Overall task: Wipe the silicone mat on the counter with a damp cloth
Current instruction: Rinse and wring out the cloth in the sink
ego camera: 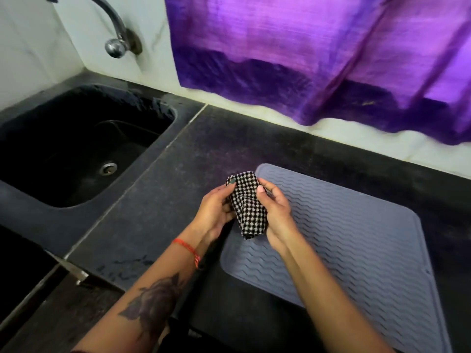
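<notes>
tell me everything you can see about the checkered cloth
The cloth is a woven fabric in a small black-and-white check, bunched into a loose narrow bundle rather than spread flat. It is held above the counter, at the near-left corner of the grey silicone mat, not lying on it. The left hand grips its left side and the right hand its right side, thumbs pressed on the upper part. Its lower end hangs free. Whether it is damp cannot be told.

I see a woven checked cloth (248,205) and a matt, ridged rubbery mat (356,238). The speckled stone counter (158,200) looks dull; the metal tap (116,29) shines.
</notes>
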Motion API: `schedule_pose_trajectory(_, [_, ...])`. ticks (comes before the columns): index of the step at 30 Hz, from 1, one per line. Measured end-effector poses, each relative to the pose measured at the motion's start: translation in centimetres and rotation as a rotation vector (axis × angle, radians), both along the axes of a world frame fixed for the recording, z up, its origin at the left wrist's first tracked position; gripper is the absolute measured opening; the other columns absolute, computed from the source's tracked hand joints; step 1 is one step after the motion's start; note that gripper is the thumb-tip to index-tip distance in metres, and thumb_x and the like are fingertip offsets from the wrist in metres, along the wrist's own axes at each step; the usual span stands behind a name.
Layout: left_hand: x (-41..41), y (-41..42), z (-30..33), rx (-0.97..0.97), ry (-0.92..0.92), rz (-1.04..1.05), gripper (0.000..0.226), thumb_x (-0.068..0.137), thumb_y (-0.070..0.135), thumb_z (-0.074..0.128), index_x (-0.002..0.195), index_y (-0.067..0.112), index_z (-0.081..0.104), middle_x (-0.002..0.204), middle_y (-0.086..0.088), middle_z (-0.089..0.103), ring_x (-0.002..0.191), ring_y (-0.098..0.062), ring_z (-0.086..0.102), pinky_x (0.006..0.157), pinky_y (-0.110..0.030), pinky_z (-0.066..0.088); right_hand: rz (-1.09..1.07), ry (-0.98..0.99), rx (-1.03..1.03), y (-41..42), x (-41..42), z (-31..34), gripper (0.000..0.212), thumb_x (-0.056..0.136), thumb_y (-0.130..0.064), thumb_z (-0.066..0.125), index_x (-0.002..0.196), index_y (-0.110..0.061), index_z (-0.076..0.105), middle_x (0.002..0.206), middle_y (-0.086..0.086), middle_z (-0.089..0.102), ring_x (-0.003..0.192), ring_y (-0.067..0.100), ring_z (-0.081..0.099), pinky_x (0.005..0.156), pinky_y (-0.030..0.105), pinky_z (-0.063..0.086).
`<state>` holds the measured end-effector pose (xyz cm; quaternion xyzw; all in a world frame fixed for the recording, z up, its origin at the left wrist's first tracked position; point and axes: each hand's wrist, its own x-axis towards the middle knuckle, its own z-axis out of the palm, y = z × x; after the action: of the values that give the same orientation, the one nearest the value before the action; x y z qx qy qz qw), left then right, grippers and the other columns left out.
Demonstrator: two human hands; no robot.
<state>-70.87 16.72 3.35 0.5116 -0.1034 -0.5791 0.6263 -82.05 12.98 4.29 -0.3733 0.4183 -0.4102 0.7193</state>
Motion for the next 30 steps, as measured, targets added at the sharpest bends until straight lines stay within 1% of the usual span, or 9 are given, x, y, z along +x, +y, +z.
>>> schedule_pose_trajectory(3, [4.0,0.4,0.1,0.006,0.135,0.001,0.032,0.091,0.025,0.053,0.114,0.004,0.060,0.102,-0.009,0.066,0.086,-0.016,0.064,0.077,-0.028,0.054,-0.022,-0.031,0.026,-0.3,3.8,0.3,0.033,0.090,-0.006,0.055,0.123,-0.004,0.051,0.104,0.010,0.064,0.091,0.016,0.062,0.085,0.031,0.051])
schedule_pose_trajectory(6, [8.3,0.7,0.8,-0.017,0.242,-0.011,0.033,0.091,0.028,0.054,0.112,0.004,0.061,0.096,-0.007,0.068,0.085,-0.016,0.064,0.081,-0.030,0.052,0.005,-0.066,0.026,-0.2,8.2,0.8,0.028,0.087,-0.008,0.060,0.114,-0.001,0.056,0.093,0.011,0.069,0.082,0.016,0.067,0.072,0.026,0.056])
schedule_pose_trajectory(9, [12.9,0.9,1.4,-0.031,0.253,-0.022,0.034,0.091,0.030,0.053,0.113,0.004,0.061,0.098,-0.008,0.069,0.089,-0.019,0.065,0.082,-0.034,0.053,0.023,0.060,-0.034,-0.3,12.4,1.5,0.019,0.084,-0.013,0.065,0.101,-0.005,0.063,0.087,0.008,0.073,0.082,0.018,0.068,0.071,0.027,0.056])
schedule_pose_trajectory(14, [20.0,1.1,1.9,-0.018,0.087,0.064,0.034,0.093,0.026,0.050,0.118,0.005,0.059,0.110,-0.012,0.067,0.093,-0.020,0.064,0.081,-0.033,0.052,-0.002,0.579,-0.580,-0.7,18.9,1.9,0.006,0.085,-0.023,0.066,0.081,-0.026,0.061,0.080,-0.008,0.067,0.079,0.007,0.064,0.075,0.027,0.051])
schedule_pose_trajectory(18, [24.9,1.8,2.7,-0.074,0.032,0.080,0.028,0.096,0.026,0.045,0.110,0.009,0.062,0.107,-0.011,0.068,0.094,-0.019,0.066,0.086,-0.035,0.051,0.012,0.627,-0.774,-0.4,24.9,2.5,0.006,0.090,-0.025,0.057,0.094,-0.021,0.057,0.081,-0.009,0.064,0.077,0.010,0.063,0.069,0.027,0.048])
schedule_pose_trajectory(21, [28.4,1.9,3.2,-0.089,0.063,0.113,0.031,0.097,0.024,0.043,0.115,0.003,0.057,0.107,-0.012,0.067,0.093,-0.020,0.065,0.082,-0.034,0.053,0.030,0.565,-0.660,-0.5,28.7,2.7,0.009,0.091,-0.024,0.057,0.098,-0.026,0.052,0.075,-0.002,0.063,0.069,0.011,0.061,0.064,0.027,0.046])
schedule_pose_trajectory(24, [31.6,1.9,3.3,-0.045,0.035,0.179,0.029,0.097,0.023,0.045,0.121,0.006,0.045,0.099,-0.008,0.064,0.084,-0.015,0.063,0.062,-0.028,0.056,0.071,0.462,-0.485,-0.6,32.3,3.1,0.021,0.091,-0.018,0.056,0.092,-0.038,0.049,0.070,0.005,0.062,0.067,0.016,0.059,0.063,0.033,0.047])
schedule_pose_trajectory(27, [35.0,1.7,3.7,-0.067,0.048,0.223,0.032,0.097,0.012,0.044,0.129,0.010,0.039,0.109,-0.011,0.061,0.091,-0.018,0.062,0.078,-0.034,0.055,0.162,0.311,-0.304,-1.1,35.8,3.2,0.029,0.094,-0.009,0.048,0.090,-0.035,0.060,0.095,0.014,0.067,0.087,0.025,0.063,0.073,0.036,0.051])
schedule_pose_trajectory(30, [38.4,1.8,4.4,-0.126,0.029,0.210,0.050,0.088,-0.007,0.050,0.129,0.018,0.037,0.119,-0.014,0.057,0.099,-0.021,0.059,0.083,-0.035,0.052,0.310,0.139,-0.083,-2.1,38.6,3.7,0.028,0.093,-0.001,0.045,0.108,-0.018,0.063,0.114,0.012,0.065,0.101,0.020,0.063,0.084,0.029,0.051])
